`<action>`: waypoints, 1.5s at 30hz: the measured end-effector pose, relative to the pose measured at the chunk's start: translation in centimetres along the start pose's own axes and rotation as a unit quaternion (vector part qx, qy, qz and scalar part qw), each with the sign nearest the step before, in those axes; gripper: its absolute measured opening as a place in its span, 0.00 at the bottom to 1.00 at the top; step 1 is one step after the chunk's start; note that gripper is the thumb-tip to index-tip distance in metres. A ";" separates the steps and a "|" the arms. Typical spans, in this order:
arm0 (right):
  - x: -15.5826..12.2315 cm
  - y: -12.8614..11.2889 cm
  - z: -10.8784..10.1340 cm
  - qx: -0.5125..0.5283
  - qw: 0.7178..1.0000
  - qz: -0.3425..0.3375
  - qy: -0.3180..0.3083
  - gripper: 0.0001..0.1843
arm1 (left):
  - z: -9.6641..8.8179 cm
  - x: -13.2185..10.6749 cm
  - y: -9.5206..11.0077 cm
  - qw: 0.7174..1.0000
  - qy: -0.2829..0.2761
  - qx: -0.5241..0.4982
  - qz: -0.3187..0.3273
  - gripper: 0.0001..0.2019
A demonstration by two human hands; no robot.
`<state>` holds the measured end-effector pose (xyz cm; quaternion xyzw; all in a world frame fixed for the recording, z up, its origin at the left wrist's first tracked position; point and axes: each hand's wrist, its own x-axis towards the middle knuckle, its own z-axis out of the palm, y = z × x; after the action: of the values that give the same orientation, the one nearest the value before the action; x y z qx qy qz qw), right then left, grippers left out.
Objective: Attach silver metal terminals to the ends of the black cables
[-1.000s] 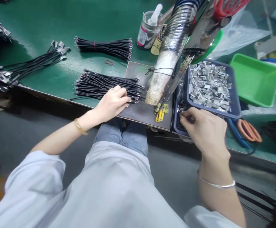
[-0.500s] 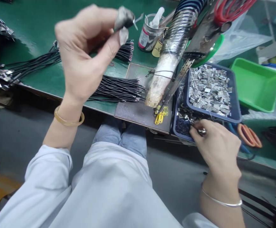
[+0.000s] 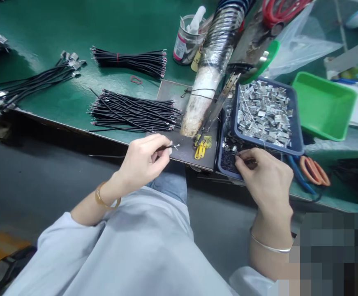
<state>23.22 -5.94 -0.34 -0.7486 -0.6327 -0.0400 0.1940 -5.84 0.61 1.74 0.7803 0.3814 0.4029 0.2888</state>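
My left hand (image 3: 146, 158) is closed in a pinch on a black cable (image 3: 106, 156). The cable's split, bare wire ends poke out past the fingertips, in front of the grey board on the bench edge. Pale covers sit on those fingertips. My right hand (image 3: 266, 176) is closed, thumb against fingers, over the lower dark blue tray (image 3: 228, 173) of black scraps and small metal pieces. What lies in that pinch is hidden. Behind my left hand is a loose pile of black cables (image 3: 132, 111). Yellow-handled cutters (image 3: 200, 149) lie on the board between my hands.
A blue tray of metal clips (image 3: 265, 113) stands behind my right hand, beside a green bin (image 3: 325, 107) and orange-handled scissors (image 3: 315, 170). A wrapped duct hose (image 3: 200, 94) slants down over the board. A tied cable bundle (image 3: 129, 61) and a plastic cup (image 3: 186, 41) stand farther back.
My left hand has come down and right from above the bench to its front edge, still pinching the cable. My right hand stays by the lower tray, fingers closed.
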 end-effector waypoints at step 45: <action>-2.2 -9.2 1.5 0.438 0.896 -0.016 0.064 0.05 | 5.8 0.0 1.5 0.842 -0.064 -0.448 -0.293 0.16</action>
<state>13.70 -6.34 -0.22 -0.5733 -0.5843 0.1906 0.5418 -0.34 -1.02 -0.05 0.4421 0.3508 0.3759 0.7350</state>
